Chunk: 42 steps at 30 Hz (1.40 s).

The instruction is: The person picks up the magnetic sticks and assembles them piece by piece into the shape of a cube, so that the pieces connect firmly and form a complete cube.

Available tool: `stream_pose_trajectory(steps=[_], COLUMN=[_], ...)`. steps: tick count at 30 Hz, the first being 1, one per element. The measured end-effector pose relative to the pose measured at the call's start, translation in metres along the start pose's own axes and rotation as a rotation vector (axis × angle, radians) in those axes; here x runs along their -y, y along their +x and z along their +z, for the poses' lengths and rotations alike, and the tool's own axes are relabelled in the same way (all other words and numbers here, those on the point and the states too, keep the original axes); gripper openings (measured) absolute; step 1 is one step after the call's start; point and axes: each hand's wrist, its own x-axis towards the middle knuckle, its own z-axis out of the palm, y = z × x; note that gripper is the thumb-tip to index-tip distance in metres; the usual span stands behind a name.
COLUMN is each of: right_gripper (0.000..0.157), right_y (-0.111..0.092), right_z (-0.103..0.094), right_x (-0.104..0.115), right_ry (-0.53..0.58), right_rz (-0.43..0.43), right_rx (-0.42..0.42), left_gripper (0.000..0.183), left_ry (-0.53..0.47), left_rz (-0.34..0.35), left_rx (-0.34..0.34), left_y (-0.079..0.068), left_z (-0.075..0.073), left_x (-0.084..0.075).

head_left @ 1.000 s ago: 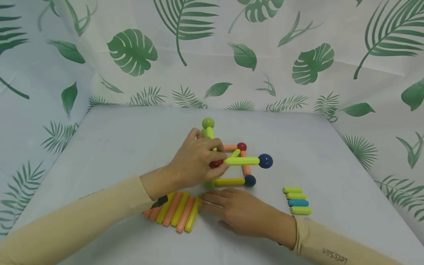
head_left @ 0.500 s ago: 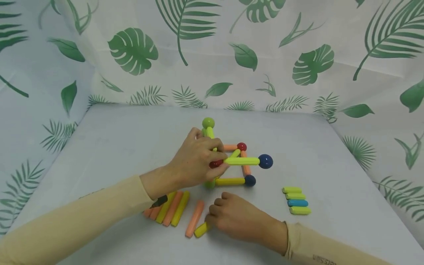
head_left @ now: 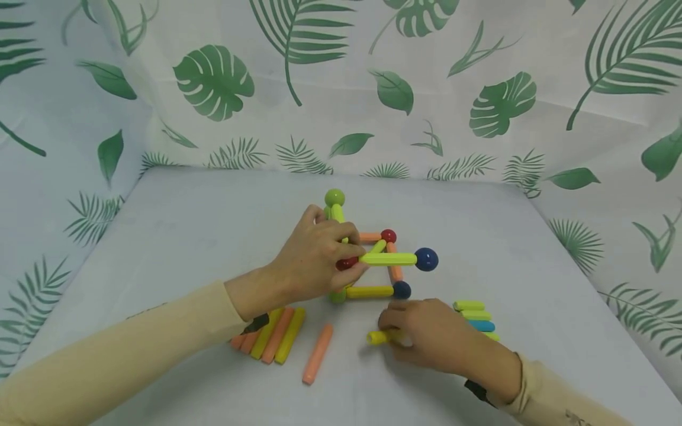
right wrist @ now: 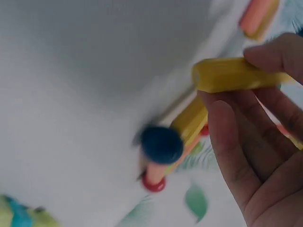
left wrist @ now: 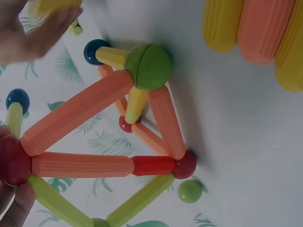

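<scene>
My left hand (head_left: 319,254) grips a red ball (left wrist: 15,161) at the raised corner of a frame of magnetic rods and balls. From that ball a lime rod (head_left: 391,259) sticks out to the right, with a navy ball (head_left: 426,259) on its end. Orange and lime rods also meet there. Lower down, a yellow rod (head_left: 370,291) joins a green ball (left wrist: 149,66) to another navy ball (head_left: 402,290). To the front right of the frame, my right hand (head_left: 442,334) pinches a loose yellow rod (right wrist: 232,74) between thumb and fingers.
A row of yellow and orange rods (head_left: 290,335) lies front left, and a single orange rod (head_left: 318,354) lies apart from it. Lime and blue rods (head_left: 481,325) lie at the right, partly behind my right hand. A loose green ball (left wrist: 190,191) sits by the frame.
My right hand has taken the end yellow rod from the row and carried it right. The neighbouring orange rod has shifted away from the row. My left hand stays on the frame.
</scene>
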Motion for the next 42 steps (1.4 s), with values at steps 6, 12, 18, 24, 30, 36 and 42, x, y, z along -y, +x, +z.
stream_pose_trajectory(steps=[6,12,18,24,30,36,42], right_gripper=[0.024,0.029,0.03,0.029,0.028,0.029,0.03], right_y=[-0.013,-0.018,-0.012,-0.006,-0.004,-0.005,-0.022], right_z=[-0.014,-0.018,-0.02,-0.018,-0.013,-0.018,-0.037], right_x=[-0.042,-0.06,-0.059,-0.061,-0.063,-0.064,-0.087], right_ry=[0.37,0.491,0.517,0.515,0.483,0.476,0.241], right_rz=[0.251,0.295,0.288,0.3,0.29,0.297,0.296], right_rx=[-0.192,-0.281,-0.317,-0.333,-0.349,-0.304,-0.104], left_gripper=[0.013,0.013,0.013,0.019,0.022,0.011,0.012], left_ry=[0.008,0.007,0.019,0.022,-0.131,-0.233,-0.226], left_rz=[-0.001,-0.011,-0.016,-0.03,-0.088,-0.106,-0.078], left_rx=[-0.004,-0.001,0.004,0.04,0.088,0.148,0.137], left_y=[-0.001,-0.002,-0.002,0.0,0.003,0.0,-0.002], left_z=[0.002,0.001,0.001,-0.003,-0.017,-0.025,-0.022], left_x=[0.0,0.0,0.0,0.0,0.003,0.01,0.011])
